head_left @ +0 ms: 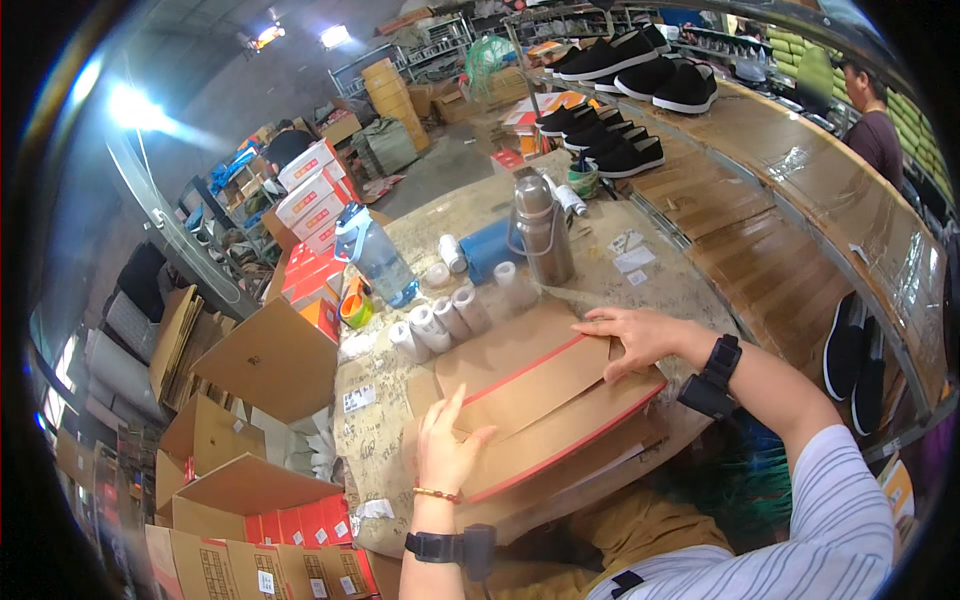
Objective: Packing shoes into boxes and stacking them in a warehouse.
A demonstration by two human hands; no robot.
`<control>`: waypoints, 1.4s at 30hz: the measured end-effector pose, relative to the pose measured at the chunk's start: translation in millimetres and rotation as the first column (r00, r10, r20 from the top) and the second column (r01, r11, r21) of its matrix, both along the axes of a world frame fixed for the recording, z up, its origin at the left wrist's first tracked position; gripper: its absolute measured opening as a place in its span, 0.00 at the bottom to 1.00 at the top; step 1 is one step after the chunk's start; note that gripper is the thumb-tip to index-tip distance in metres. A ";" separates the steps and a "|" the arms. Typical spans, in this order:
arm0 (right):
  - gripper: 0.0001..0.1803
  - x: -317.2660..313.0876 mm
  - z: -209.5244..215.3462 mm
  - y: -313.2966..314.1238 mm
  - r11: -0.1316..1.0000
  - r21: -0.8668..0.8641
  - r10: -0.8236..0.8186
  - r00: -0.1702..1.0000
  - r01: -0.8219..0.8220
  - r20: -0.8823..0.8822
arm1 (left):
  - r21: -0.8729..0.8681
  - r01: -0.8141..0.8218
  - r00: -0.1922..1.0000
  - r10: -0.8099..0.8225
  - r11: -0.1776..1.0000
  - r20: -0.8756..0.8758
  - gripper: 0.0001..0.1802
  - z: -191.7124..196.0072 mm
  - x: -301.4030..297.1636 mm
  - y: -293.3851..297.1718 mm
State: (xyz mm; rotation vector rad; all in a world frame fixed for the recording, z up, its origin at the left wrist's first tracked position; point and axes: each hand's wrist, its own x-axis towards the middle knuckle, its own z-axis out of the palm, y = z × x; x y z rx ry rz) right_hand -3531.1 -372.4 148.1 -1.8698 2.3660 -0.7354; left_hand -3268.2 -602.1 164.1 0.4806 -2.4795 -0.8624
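Note:
A stack of flat brown cardboard box blanks with red edges (545,400) lies on the worktable (440,225) in front of me. My left hand (447,447) rests flat on the near left corner of the top blank, fingers spread. My right hand (637,335) presses on the far right edge of the same blank, fingers bent over its folded flap. Both wrists wear black bands, and the left also wears a bead bracelet.
Behind the stack stand several white tape rolls (440,322), a steel flask (541,230), a blue water bottle (375,255) and a blue roll (490,248). Cardboard cartons (265,360) pile up at left. Black shoes (640,75) sit on a long conveyor, where another person (872,115) stands.

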 end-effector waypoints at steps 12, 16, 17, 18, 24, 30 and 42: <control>0.22 39.8 18.4 0.5 0.829 -0.454 -0.214 0.935 0.327 0.282 | -0.224 -0.169 0.960 0.109 0.960 -0.259 0.32 41.1 11.3 21.3; 0.19 51.4 18.0 10.9 0.793 -0.517 -0.058 0.886 0.321 0.461 | -0.227 -0.238 0.970 0.244 0.944 -0.002 0.30 57.3 10.7 29.9; 0.19 48.6 5.9 14.5 0.795 -0.517 -0.059 0.888 0.318 0.456 | -0.590 -0.207 0.942 0.321 0.780 0.093 0.30 39.5 9.4 24.9; 0.19 42.0 -11.1 18.5 0.836 -0.424 -0.183 0.904 0.350 0.386 | -0.705 -0.163 0.947 0.311 0.690 0.085 0.32 6.7 9.9 17.7; 0.25 -63.6 -55.3 216.2 0.438 -0.298 -0.896 0.438 0.848 -0.069 | -0.507 -0.070 0.953 0.208 0.859 0.222 0.29 -24.5 0.8 27.9; 0.37 -5.5 -27.3 345.3 -0.769 0.132 -0.639 -0.754 0.625 -0.150 | -0.472 -0.054 0.945 0.198 0.880 0.261 0.29 -27.2 4.0 21.0; 0.17 -33.3 -50.1 305.8 0.088 -0.197 -0.985 0.116 0.976 0.131 | -0.225 -0.164 0.986 0.163 0.960 -0.026 0.17 -13.3 7.0 30.4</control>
